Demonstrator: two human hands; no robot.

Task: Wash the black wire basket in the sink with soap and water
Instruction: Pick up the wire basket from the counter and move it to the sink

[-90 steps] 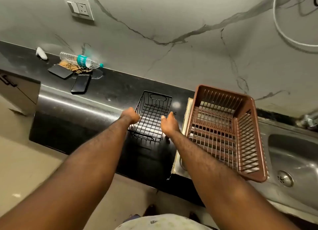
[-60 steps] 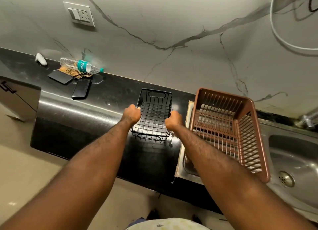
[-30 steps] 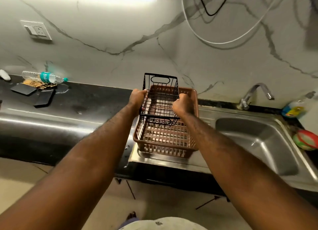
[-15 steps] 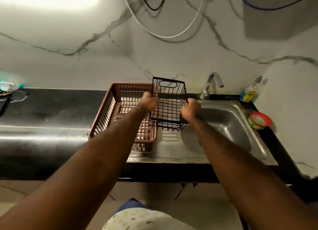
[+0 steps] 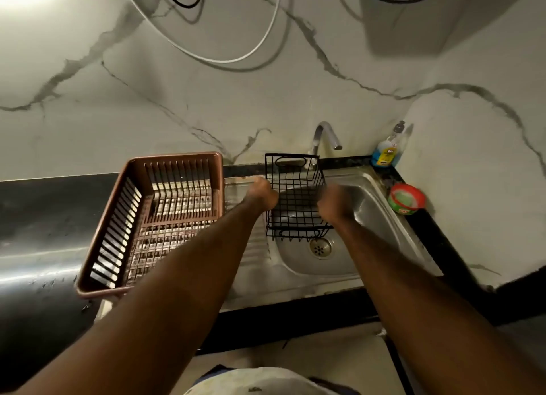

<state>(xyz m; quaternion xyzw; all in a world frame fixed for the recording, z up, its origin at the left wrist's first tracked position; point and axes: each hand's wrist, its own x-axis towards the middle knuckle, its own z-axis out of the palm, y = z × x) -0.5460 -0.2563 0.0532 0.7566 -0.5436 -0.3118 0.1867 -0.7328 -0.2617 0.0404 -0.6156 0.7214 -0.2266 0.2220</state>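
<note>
basket: my black wire basket [image 5: 295, 193] is up in the air over the bowl of the sink [image 5: 372, 208]. its open side is up. i think it is not touching the sink yet.
left hand: my left hand [image 5: 261, 195] is curled round the wire on the basket's left side. it has a good hold.
right hand: my right hand [image 5: 335, 201] is on the basket's right side. it is blurry, but the fingers look curled round the wire too.
which way it lies: the basket is right between my two hands. its long way runs from me to the wall. the end with the handle hole is the far end.
under it: the drain [image 5: 320, 247] is just below the near end.
tap: the tap [image 5: 323, 134] is just behind the far end. i see no water coming out.
soap: the soap bottle [image 5: 385, 151] stands in the back right corner, so my right hand is nearer to it.
to the left: a brown rack [image 5: 118, 217] sits beside the sink, apart from the basket.
next, i think: go straight down into the bowl, then free my right hand for the tap and soap.
watch out: the basket's left side is close to the sink's left edge and could bump it.
how far along: only the start. no water or soap on it yet.
</note>
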